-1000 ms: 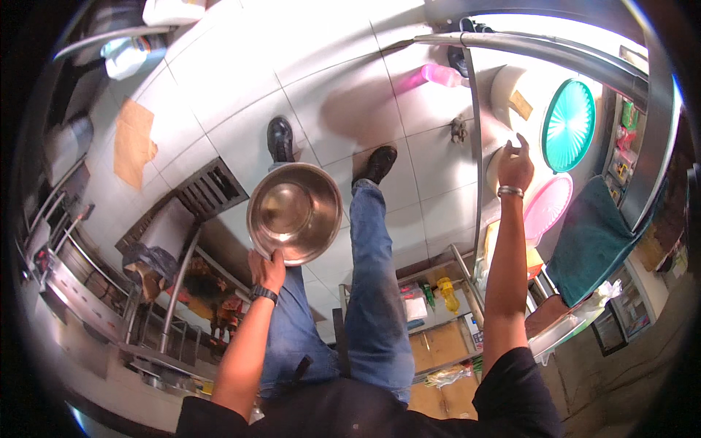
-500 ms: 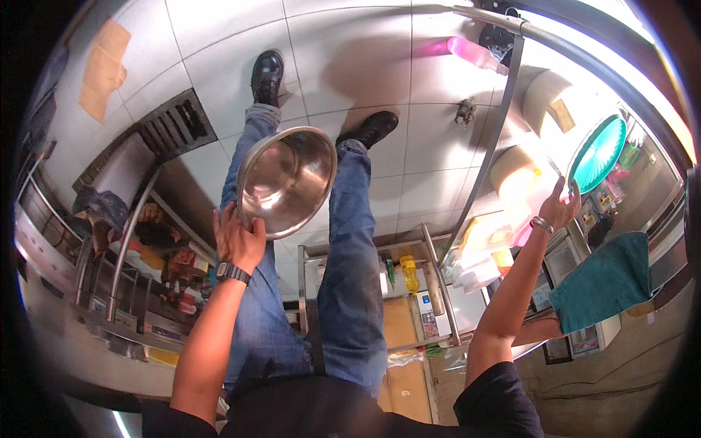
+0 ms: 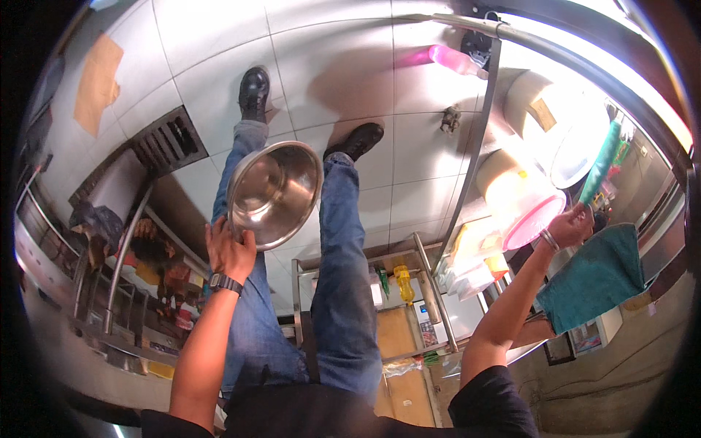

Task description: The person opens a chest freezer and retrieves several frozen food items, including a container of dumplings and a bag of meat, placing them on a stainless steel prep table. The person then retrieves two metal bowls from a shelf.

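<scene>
My left hand (image 3: 231, 250) is closed on the near rim of a deep stainless steel bowl (image 3: 264, 182). The bowl tilts, and its shiny inside shows nothing in it. Over at the right, my right hand (image 3: 572, 226) grips the near edge of a round teal plastic lid (image 3: 602, 164). That lid stands almost edge-on, raised beside a white round tub (image 3: 558, 157). A pink round tub (image 3: 537, 219) sits just left of my right hand, its contents lost in glare.
A metal rack rail (image 3: 475, 146) runs between the tiled floor and the tubs. A pink bottle (image 3: 454, 60) lies near the rail's far end. A teal cloth (image 3: 595, 281) hangs close to my right forearm. At left are a floor grate (image 3: 171, 142) and a cluttered shelf (image 3: 157, 285).
My right hand has tipped the teal lid from showing its face to nearly edge-on, uncovering more of the white tub's mouth. The steel bowl stays in my left hand; the view has shifted slightly.
</scene>
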`<state>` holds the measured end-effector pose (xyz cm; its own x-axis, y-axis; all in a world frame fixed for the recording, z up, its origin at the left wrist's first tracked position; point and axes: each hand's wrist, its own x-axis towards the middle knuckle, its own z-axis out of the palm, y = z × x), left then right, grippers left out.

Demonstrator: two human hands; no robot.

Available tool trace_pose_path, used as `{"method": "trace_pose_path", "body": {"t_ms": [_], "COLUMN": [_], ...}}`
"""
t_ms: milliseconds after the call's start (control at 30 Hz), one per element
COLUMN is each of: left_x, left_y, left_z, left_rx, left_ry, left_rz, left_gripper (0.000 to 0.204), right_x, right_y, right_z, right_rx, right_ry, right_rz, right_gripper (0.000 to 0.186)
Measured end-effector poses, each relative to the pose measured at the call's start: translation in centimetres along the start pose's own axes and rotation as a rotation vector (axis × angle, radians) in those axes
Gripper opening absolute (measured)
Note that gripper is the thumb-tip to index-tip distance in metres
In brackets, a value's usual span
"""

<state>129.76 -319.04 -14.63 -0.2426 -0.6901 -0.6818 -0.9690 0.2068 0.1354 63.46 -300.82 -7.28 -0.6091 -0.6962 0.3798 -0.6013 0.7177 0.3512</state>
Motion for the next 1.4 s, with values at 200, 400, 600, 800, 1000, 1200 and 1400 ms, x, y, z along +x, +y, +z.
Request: {"method": "trace_pose_path", "body": {"t_ms": [200,400,600,800,1000,1200,1400], "left_x": [-0.4,0.9,0.7,1.5,0.9,1.0,0.7], "left_y": [-1.0,0.8,-0.5,0.0,-0.3,0.3,-1.4], "left_z": [1.5,-0.1,0.8,0.0,0.2,0.1,0.0], "left_rx": [0.004,0.078,0.116,0.182,0.192,0.139,0.030], "left_ry": [0.034,-0.018,0.071,0.014,0.054,0.153,-0.038], "left_rz": [0.008,0.045,0.106,0.132,0.130,0.147,0.052], "left_gripper": [0.032,0.031,0.032,0.033,0.029,0.028,0.038], "right_x": [-7.1,-16.1,-7.8,4.1,3.7,1.8,7.9], "right_y": [-4.0,-1.8,-6.4,-8.0,-12.1,-13.4,-9.3], "right_z": [-5.2,-4.5,-6.3,3.3,3.7,1.7,6.2], "right_rx": [0.094,0.117,0.267,0.713,0.397,0.545,0.985], "right_ry": [-0.072,-0.265,-0.259,-0.585,-0.665,-0.780,-0.627], "right_rz": [0.372,0.568,0.632,0.322,0.179,0.189,0.311], "right_gripper": [0.028,0.025,0.047,0.062,0.039,0.051,0.049]}}
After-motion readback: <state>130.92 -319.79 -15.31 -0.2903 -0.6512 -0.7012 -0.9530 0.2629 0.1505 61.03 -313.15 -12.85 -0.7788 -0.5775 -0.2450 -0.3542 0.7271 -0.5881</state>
